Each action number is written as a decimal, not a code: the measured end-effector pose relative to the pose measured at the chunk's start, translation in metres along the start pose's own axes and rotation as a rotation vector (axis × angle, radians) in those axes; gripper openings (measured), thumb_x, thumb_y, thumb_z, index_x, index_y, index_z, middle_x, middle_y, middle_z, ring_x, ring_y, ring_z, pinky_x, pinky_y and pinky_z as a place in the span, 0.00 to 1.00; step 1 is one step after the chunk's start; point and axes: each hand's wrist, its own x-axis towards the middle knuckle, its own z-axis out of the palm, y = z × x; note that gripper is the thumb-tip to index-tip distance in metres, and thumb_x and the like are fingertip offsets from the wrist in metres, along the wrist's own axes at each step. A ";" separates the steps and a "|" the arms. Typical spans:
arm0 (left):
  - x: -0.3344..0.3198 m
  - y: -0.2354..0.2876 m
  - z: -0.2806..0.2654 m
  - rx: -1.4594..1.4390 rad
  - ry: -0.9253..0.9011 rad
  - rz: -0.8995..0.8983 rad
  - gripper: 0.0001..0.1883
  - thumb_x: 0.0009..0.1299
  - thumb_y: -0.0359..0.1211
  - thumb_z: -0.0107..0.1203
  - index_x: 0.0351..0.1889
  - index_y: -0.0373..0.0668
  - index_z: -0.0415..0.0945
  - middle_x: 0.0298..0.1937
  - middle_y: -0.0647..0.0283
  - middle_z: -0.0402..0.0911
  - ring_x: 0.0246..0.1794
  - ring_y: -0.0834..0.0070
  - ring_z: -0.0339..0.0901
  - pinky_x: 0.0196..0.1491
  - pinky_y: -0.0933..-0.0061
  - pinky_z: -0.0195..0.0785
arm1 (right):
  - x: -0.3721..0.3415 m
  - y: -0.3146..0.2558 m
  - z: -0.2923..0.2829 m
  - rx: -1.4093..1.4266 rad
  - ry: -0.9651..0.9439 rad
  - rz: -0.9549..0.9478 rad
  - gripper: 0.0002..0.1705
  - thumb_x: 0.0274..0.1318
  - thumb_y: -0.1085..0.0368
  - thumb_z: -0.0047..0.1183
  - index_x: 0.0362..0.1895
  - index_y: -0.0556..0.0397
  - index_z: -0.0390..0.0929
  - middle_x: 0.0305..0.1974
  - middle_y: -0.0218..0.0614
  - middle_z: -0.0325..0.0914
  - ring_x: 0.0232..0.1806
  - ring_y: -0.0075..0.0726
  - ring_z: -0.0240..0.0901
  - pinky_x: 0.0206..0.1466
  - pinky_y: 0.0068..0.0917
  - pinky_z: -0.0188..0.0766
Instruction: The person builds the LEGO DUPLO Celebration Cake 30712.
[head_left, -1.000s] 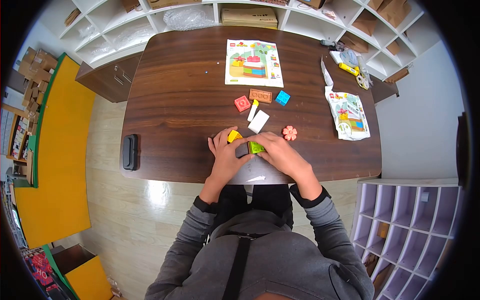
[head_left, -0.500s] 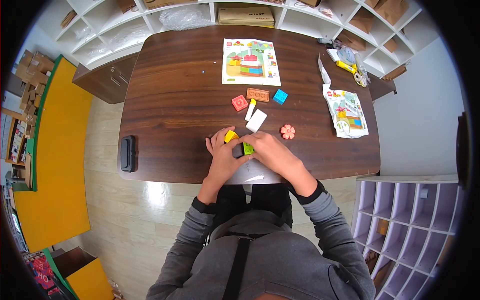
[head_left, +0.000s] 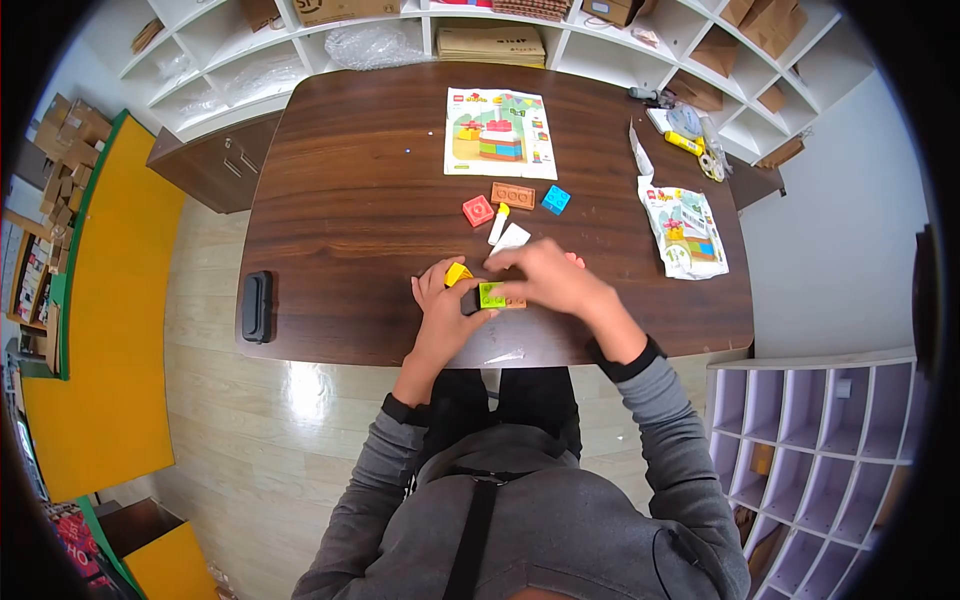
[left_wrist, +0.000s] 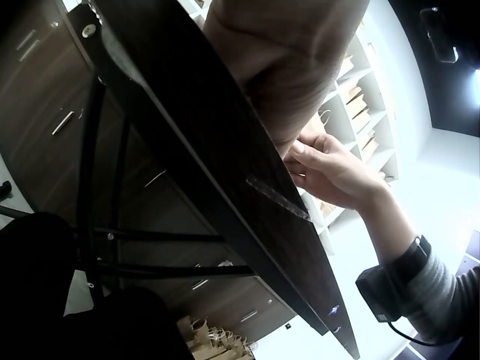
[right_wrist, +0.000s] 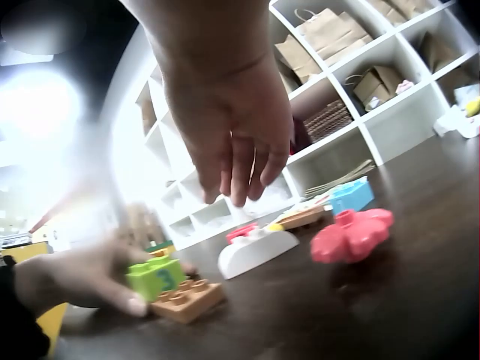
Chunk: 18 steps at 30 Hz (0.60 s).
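Observation:
My left hand (head_left: 440, 308) rests at the table's front edge and grips a green brick (head_left: 490, 295) between thumb and fingers. That brick, marked with a 3 in the right wrist view, sits on one end of a brown plate (right_wrist: 189, 301), whose bare studs stick out to the right. A yellow brick (head_left: 458, 273) lies at the left fingertips. My right hand (head_left: 555, 277) hovers above the table, fingers extended and holding nothing. It overlaps the white rounded brick (head_left: 512, 236) in the head view. Mostly hidden there, the coral flower (right_wrist: 351, 238) shows in full in the right wrist view.
Beyond the hands lie a candle piece (head_left: 498, 225), a red brick (head_left: 478, 211), another brown plate (head_left: 513, 194) and a blue brick (head_left: 556, 200). An instruction sheet (head_left: 498, 165) is behind them. An opened bag (head_left: 685, 235) lies right, a black case (head_left: 257, 306) left.
My right hand has come off the green brick and moved up and to the right, baring the brown plate under it. The left hand keeps its place at the green brick.

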 end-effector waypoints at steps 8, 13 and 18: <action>0.001 0.000 -0.001 0.011 -0.005 0.006 0.22 0.47 0.40 0.71 0.41 0.49 0.82 0.60 0.62 0.65 0.63 0.60 0.56 0.64 0.52 0.37 | 0.011 0.089 -0.036 -0.474 0.287 0.118 0.23 0.44 0.72 0.59 0.50 0.53 0.75 0.49 0.48 0.74 0.56 0.53 0.66 0.59 0.40 0.64; 0.000 -0.002 0.001 0.012 0.001 0.012 0.22 0.47 0.41 0.71 0.41 0.49 0.82 0.60 0.62 0.65 0.63 0.60 0.56 0.64 0.53 0.38 | 0.012 0.106 -0.032 -0.336 0.234 0.311 0.31 0.42 0.76 0.60 0.56 0.53 0.70 0.47 0.51 0.73 0.51 0.56 0.70 0.54 0.41 0.69; 0.001 -0.002 0.000 0.009 0.000 0.020 0.22 0.47 0.41 0.71 0.42 0.49 0.82 0.60 0.61 0.65 0.63 0.60 0.56 0.64 0.53 0.38 | -0.013 0.032 -0.050 -0.170 0.320 0.246 0.28 0.43 0.76 0.59 0.53 0.54 0.71 0.48 0.49 0.74 0.49 0.55 0.72 0.52 0.39 0.71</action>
